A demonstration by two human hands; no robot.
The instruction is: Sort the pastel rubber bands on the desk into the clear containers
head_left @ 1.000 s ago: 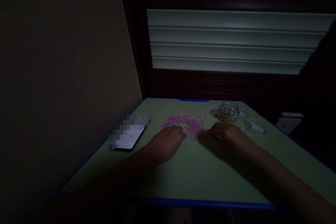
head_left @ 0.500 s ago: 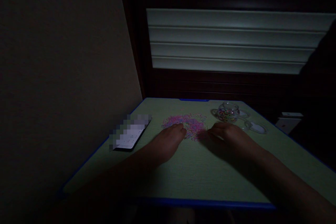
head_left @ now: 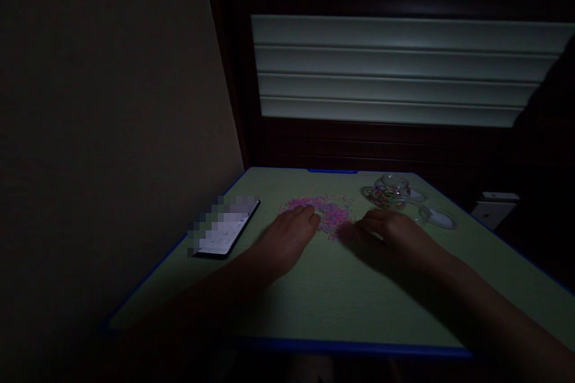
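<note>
A loose pile of small, thin loops like rubber bands [head_left: 330, 208], mostly pink and purple, is spread on the pale green table [head_left: 323, 293]. My left hand [head_left: 294, 230] rests palm down at the pile's front left, its fingers slightly apart and bent onto the bands. To the right of the pile, my right hand [head_left: 389, 227] has thumb and fingers drawn together in a pinch just above the table. Whatever is between those fingertips is too dark and small to make out. Behind the right hand stands a clear jar [head_left: 392, 190] with multicoloured small bands in it.
A phone [head_left: 222, 236] with a lit screen lies at the left. Right of the jar is a clear round lid [head_left: 438, 218]. A white box [head_left: 493, 213] sits beyond the table's right edge. A wall [head_left: 135, 102] runs along the left; the table has a blue rim [head_left: 350, 347].
The fingers of my left hand have shifted slightly over the bands and lie a little further apart. My right hand stays in nearly the same place, still pinched.
</note>
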